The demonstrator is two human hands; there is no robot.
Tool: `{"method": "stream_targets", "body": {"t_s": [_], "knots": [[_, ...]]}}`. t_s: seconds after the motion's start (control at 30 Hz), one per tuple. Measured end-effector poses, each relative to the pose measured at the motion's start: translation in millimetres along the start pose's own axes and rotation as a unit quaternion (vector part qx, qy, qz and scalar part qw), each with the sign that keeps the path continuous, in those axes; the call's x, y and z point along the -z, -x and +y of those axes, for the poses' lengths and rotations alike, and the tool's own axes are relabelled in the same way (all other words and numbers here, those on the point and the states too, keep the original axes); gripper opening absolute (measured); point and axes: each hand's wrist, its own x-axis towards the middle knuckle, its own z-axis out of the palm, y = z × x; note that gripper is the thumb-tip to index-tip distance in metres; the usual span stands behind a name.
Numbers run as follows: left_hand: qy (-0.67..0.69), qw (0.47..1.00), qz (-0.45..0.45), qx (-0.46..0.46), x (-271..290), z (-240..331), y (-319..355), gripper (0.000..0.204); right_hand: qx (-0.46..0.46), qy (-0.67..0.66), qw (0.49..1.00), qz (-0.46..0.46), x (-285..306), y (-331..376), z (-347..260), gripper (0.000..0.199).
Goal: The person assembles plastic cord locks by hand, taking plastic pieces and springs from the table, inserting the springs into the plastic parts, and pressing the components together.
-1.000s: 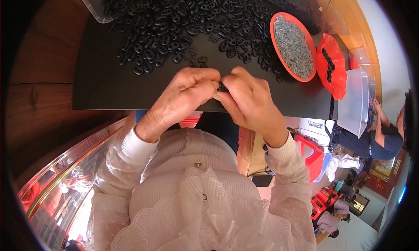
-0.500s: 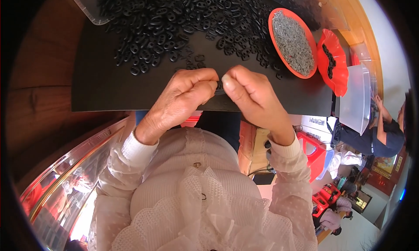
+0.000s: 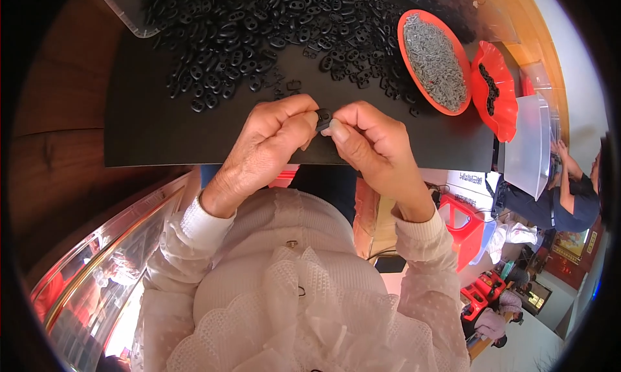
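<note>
Above the near edge of the dark table, my left hand (image 3: 275,132) is closed, pinching a small black oval plastic piece with holes (image 3: 323,119) between thumb and finger. My right hand (image 3: 370,139) meets it from the other side, thumb and index finger pressed together at the end of that piece. Whatever those right fingertips grip is too small to make out. Beyond my hands spreads a large heap of similar black plastic pieces (image 3: 239,42). A few thin black frame-like bits (image 3: 294,85) lie just past my left hand.
At the right stands a red bowl (image 3: 465,55) of small grey metal pins. Beside it sits a wavy-rimmed red dish (image 3: 508,116) with some black parts. A translucent bin (image 3: 525,145) is at the table's right end. Another person (image 3: 569,197) is beyond it.
My hands have parted slightly at the fingertips, and the black piece now shows between them. My right hand has turned a little, its thumb now lower.
</note>
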Motion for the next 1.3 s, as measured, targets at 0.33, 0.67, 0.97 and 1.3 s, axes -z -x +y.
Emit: {"method": "stream_targets", "body": {"t_s": [0.33, 0.67, 0.97, 1.3], "knots": [[0.016, 0.997, 0.055, -0.044, -4, -11, 4, 0.016, 0.023, 0.012, 1.0, -0.006, -11, 8, 2, 0.005], [0.003, 1.0, 0.0, 0.0, 2, 1, 3, 0.019, 0.013, 0.008, 0.999, 0.037, -16, -5, 5, 0.024], [0.03, 0.999, -0.035, 0.006, 9, -1, 2, 0.017, 0.198, 0.231, 0.951, 0.062, -8, -8, 6, 0.023], [-0.028, 0.998, -0.036, -0.043, 9, -4, -1, 0.017, 0.29, 0.384, 0.875, 0.049, -11, -9, 6, 0.025]]}}
